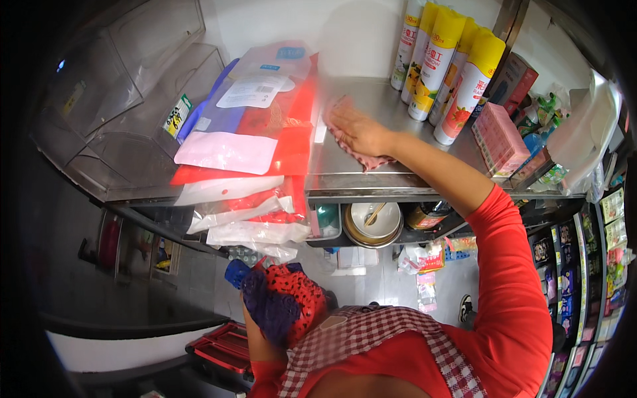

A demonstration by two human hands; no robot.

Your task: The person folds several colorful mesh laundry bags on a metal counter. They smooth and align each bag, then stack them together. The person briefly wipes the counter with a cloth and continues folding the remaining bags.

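Note:
My right hand (359, 130) lies flat on a pink checked cloth (373, 161), pressing it onto the stainless steel counter (328, 166). To its left is a layered stack of packaged garments (249, 124) in red, blue and clear plastic packets, some overhanging the counter's front edge. My left forearm (259, 338) is bent close to my body. At its end sits a bundle of red spotted and purple lace clothing (288, 301), which hides the left hand; the bundle is held up in front of the checked apron (358, 328).
Several yellow-capped spray cans (433, 59) stand at the back right. Beside them is a pink box (500, 139). Clear plastic bins (144, 164) are on the left. A bowl with chopsticks (388, 226) and a dark jar (425, 216) sit on the shelf below. Goods shelves (570, 278) line the right.

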